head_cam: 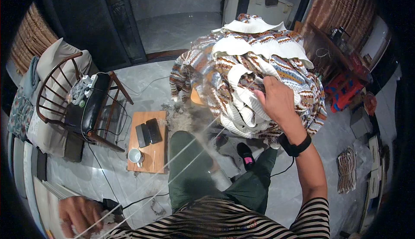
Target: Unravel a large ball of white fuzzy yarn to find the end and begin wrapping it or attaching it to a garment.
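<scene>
A large heap of patterned knitwear (259,70) with white ribbed bands (230,46) rises in front of me. My right hand (278,98), a black band on its wrist, is at the near side of the heap with its fingers partly bent; its fingertips lie against the knit, and whether they grip it is hidden. Pale strands of yarn (191,156) run from the heap down to the lower left. At the lower left edge is my left hand (81,214), blurred, fingers curled by those strands and some whitish fluff (108,224); its hold is unclear.
A small wooden table (147,158) bears a mug (135,156) and an open dark case (148,132). Left of it stands a wooden chair (58,86) with a power strip (90,85). Cords cross the floor. A tied bundle of knit pieces (347,171) lies at right, below red stools (343,91).
</scene>
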Motion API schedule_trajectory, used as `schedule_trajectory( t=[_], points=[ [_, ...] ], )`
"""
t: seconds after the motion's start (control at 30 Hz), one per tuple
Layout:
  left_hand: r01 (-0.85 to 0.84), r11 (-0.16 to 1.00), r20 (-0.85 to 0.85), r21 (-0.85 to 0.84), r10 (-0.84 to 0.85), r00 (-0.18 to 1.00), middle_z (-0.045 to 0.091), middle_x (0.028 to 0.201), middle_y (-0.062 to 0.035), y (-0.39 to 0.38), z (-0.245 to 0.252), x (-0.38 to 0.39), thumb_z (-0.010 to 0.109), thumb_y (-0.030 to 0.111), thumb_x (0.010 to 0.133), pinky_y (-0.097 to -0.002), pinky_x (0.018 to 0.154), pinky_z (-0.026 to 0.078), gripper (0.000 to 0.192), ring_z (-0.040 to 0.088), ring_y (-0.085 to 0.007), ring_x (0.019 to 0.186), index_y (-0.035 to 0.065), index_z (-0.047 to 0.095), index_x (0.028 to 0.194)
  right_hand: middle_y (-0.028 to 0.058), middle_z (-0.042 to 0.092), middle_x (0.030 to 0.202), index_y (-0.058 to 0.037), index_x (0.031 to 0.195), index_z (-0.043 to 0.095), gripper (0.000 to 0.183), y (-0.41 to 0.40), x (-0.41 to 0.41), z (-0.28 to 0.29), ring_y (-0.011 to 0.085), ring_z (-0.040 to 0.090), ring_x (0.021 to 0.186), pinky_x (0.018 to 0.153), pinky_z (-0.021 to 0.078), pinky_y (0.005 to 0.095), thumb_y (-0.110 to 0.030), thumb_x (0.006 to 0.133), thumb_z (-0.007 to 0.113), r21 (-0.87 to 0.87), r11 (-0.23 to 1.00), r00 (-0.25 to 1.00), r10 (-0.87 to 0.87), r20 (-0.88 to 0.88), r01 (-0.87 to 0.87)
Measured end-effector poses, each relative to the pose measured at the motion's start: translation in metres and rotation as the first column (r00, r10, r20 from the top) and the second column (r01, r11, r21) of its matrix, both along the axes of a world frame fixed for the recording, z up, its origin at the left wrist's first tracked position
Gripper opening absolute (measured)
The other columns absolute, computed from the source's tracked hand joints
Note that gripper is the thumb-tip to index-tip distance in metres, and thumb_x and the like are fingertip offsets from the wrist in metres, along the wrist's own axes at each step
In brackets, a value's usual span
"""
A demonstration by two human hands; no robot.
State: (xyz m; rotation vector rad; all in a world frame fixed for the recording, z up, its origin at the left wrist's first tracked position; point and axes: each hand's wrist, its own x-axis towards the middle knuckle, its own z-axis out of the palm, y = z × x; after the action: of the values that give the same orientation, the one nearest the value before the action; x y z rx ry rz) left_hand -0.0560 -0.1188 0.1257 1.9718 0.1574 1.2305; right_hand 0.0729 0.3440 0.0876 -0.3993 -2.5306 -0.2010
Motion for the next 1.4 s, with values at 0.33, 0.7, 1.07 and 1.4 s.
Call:
schedule_trajectory(
  t=[0.33, 0.7, 1.07, 1.4],
  points=[
    [-0.079, 0.996, 0.175, 0.051, 0.069, 0.982, 0.057, 0.084, -0.0158, -0.016, 0.010, 0.005, 0.047, 0.016, 0.087, -0.0350, 0.058, 0.047, 0.022, 0.056, -0.0228, 0.061, 0.0002, 0.059, 0.096, 0.0149, 0.053, 0.081, -0.0042, 0.088, 0.046, 0.035, -0.013, -0.002, -0.002, 0.0338, 0.055, 0.073, 0.060, 0.0433, 0.0417, -0.032, 0.074, 0.063, -0.109, 0.988, 0.989, 0.094, -0.112, -0.107],
    [-0.176, 0.979, 0.373, 0.100, 0.127, 0.919, 0.054, 0.083, -0.0125, -0.028, 0.010, 0.010, 0.043, 0.012, 0.088, -0.0339, 0.057, 0.045, 0.022, 0.054, -0.0208, 0.061, 0.0016, 0.056, 0.102, 0.0103, 0.057, 0.067, -0.0059, 0.075, 0.053, 0.024, -0.005, -0.032, -0.005, 0.0303, 0.058, 0.062, 0.054, 0.0437, 0.0400, -0.030, 0.079, 0.058, 0.078, 0.995, 0.997, 0.064, 0.049, -0.067],
    [-0.738, 0.279, 0.670, -0.615, 0.677, -0.303, 0.049, 0.075, -0.0045, -0.173, -0.136, -0.139, 0.043, 0.018, 0.089, -0.0268, 0.055, 0.043, 0.017, 0.049, -0.0132, 0.063, 0.0065, 0.052, 0.097, 0.0093, 0.058, 0.067, -0.0033, 0.083, 0.061, 0.012, -0.039, 0.063, -0.073, 0.0178, 0.058, 0.059, 0.054, 0.0458, 0.0297, -0.007, 0.072, 0.061, -0.582, 0.735, 0.938, 0.280, -0.206, -0.348],
    [0.059, 0.392, 0.283, -0.918, 0.542, 0.792, 0.058, 0.096, -0.0060, 0.224, -0.141, 0.035, 0.045, 0.027, 0.091, -0.0262, 0.073, 0.048, 0.041, 0.057, -0.0125, 0.084, -0.0003, 0.043, 0.121, 0.0083, 0.063, 0.089, -0.0110, 0.098, 0.061, 0.031, -0.166, 0.058, -0.163, 0.0242, 0.061, 0.078, 0.068, 0.0486, 0.0353, -0.013, 0.067, 0.060, -0.705, 0.341, 0.486, 0.874, -0.005, -0.621]
  ],
)
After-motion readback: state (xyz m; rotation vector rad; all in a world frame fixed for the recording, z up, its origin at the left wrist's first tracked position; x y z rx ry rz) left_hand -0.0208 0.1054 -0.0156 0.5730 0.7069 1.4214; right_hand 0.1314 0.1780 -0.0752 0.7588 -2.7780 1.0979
